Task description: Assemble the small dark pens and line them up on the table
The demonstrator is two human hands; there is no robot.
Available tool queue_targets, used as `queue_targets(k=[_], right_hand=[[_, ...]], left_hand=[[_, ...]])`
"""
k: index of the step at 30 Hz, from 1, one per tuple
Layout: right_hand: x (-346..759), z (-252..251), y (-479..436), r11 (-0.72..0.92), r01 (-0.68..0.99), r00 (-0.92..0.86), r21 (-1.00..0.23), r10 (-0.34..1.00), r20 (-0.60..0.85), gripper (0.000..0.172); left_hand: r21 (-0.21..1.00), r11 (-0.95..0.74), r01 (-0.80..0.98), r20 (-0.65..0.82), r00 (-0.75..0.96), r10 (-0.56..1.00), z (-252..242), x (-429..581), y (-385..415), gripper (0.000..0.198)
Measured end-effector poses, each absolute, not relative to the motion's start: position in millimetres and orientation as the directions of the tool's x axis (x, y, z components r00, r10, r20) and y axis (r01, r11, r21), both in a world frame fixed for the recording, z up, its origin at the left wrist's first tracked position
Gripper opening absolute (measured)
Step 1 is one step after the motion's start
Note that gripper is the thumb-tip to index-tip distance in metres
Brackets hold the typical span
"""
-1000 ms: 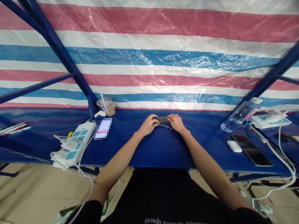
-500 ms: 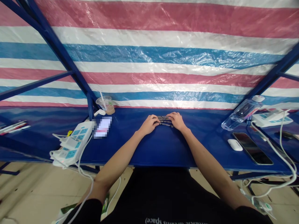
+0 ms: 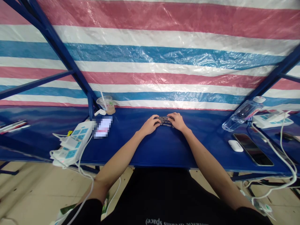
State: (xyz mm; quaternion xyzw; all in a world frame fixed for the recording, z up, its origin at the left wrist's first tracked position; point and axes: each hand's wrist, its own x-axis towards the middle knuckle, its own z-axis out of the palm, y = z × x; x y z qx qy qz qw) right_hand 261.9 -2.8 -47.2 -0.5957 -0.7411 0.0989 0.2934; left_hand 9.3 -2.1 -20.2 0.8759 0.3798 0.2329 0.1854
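My left hand point(image 3: 149, 125) and my right hand point(image 3: 178, 121) sit close together near the far edge of the blue table point(image 3: 117, 147). Between them is a small dark object of several thin parallel bars point(image 3: 165, 121), possibly metal. Each hand grips one end of it, and my fingers hide part of it. Its exact kind is too small to tell. Both forearms stretch forward from my body, resting over the tabletop.
On the table stand a power strip point(image 3: 75, 143), a cup with a straw point(image 3: 106, 104), a pixelated item point(image 3: 102, 127), a water bottle point(image 3: 242, 116), a white case point(image 3: 235, 146), a phone point(image 3: 253, 149) and a second power strip point(image 3: 273, 121). Cables trail down both sides.
The dark bars have drawn closer together and the object looks more compact. My hands have moved slightly closer around it.
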Motion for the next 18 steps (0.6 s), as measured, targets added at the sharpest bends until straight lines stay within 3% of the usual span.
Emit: queue_targets(k=[12, 18], right_hand=[[262.3, -47.4, -2.0, 0.303, 0.821, -0.15, -0.483, 0.932, 0.33, 0.032], [260.2, -45.8, -5.7, 0.352, 0.785, -0.173, -0.51, 0.915, 0.366, 0.041]], left_hand=[[0.517, -0.633, 0.576, 0.253, 0.604, 0.756, -22.0, 9.6, -0.7, 0.021], [0.519, -0.66, 0.543, 0.296, 0.61, 0.735, -26.9, 9.2, 2.8, 0.02]])
